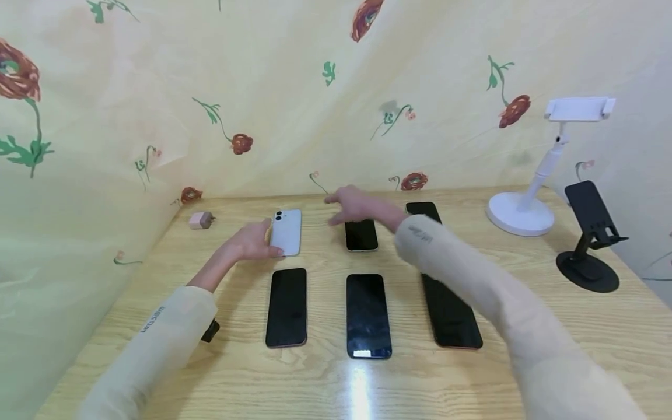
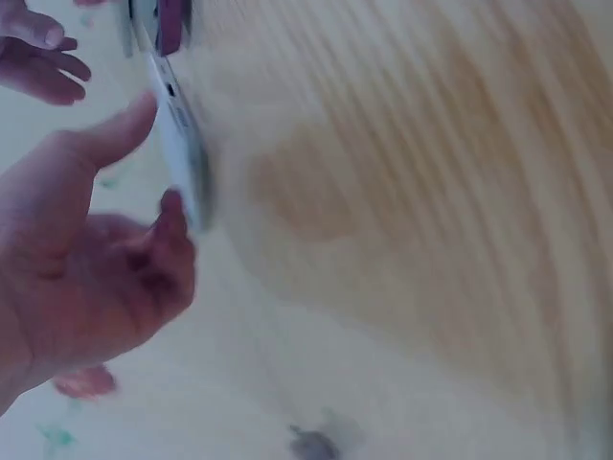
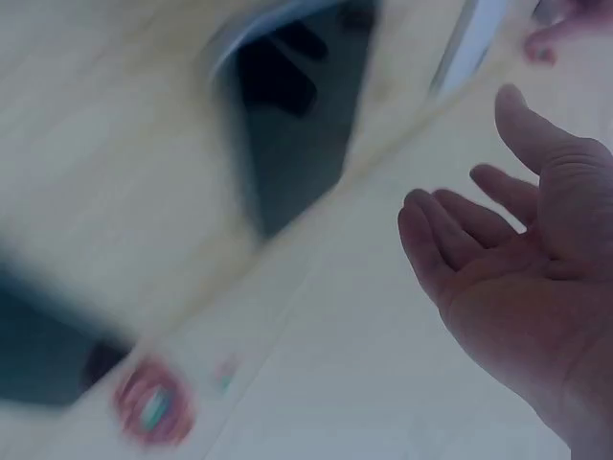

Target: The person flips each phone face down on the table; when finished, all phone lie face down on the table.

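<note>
At the back left of the table lies a white phone, its back and camera lenses facing up. My left hand grips its left side, the thumb by the near end and the fingers by the far corner. In the left wrist view the white phone shows edge-on beside the thumb and curled fingers. My right hand hovers with spread fingers, overlapping the far end of a small black-screened phone. Nothing is held in the right hand in its own wrist view.
Nearer lie two dark phones. The right sleeve partly covers two more on the right, a far phone and a near phone. A pink charger plug sits far left; a white stand and black stand stand right.
</note>
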Motion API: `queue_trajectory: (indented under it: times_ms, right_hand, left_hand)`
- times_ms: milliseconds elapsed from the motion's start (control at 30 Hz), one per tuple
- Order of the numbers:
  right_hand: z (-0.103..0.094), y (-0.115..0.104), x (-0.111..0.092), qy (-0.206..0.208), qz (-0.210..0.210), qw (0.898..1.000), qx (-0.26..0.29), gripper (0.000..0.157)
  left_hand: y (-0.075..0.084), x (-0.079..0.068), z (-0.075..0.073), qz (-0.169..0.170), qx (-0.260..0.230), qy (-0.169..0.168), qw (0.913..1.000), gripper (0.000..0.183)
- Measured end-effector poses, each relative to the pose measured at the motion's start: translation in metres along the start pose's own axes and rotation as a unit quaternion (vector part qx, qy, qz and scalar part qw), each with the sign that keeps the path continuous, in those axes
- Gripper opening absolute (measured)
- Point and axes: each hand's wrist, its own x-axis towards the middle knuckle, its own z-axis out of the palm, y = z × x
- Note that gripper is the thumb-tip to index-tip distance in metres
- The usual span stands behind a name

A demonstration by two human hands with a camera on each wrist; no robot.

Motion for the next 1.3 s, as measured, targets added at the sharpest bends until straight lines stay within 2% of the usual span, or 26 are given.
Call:
queue_trajectory:
  times_ms: [100,200,267,367,500,733,900,1033,1300]
  right_hand:
    - [-0.015,0.029,-0.023,-0.005,0.013,1.000,-0.025,0.067]
    - [-0.016,0.051,-0.041,-0.025,0.040,0.998,-0.038,0.075]
    - [-0.012,0.061,-0.048,-0.034,0.050,0.997,-0.043,0.081]
    - [-0.005,0.070,-0.055,-0.038,0.058,0.997,-0.028,0.090]
    - [0.000,0.078,-0.057,-0.044,0.073,0.996,0.008,0.097]
    - [0.011,0.083,-0.054,-0.049,0.067,0.996,0.012,0.102]
    - [0.014,0.085,-0.056,-0.058,0.079,0.995,0.007,0.100]
    - [0.014,0.082,-0.057,-0.064,0.087,0.994,0.012,0.098]
    - [0.016,0.080,-0.060,-0.053,0.092,0.994,0.024,0.097]
  left_hand:
    - [0.020,0.002,-0.003,0.031,0.042,0.037,0.9980,0.074]
    - [0.047,0.011,0.002,0.068,0.048,0.032,0.9960,0.067]
    - [0.065,0.020,0.010,0.079,0.041,0.021,0.9958,0.070]
    - [0.087,0.038,0.023,0.074,0.034,0.006,0.9966,0.084]
    - [0.105,0.059,0.036,0.072,0.035,0.006,0.9968,0.100]
    - [0.109,0.071,0.048,0.055,0.000,-0.016,0.9983,0.111]
    - [0.113,0.075,0.052,0.065,-0.012,-0.027,0.9975,0.107]
    - [0.114,0.078,0.055,0.077,-0.005,-0.022,0.9968,0.101]
    - [0.118,0.077,0.056,0.086,-0.025,-0.018,0.9958,0.093]
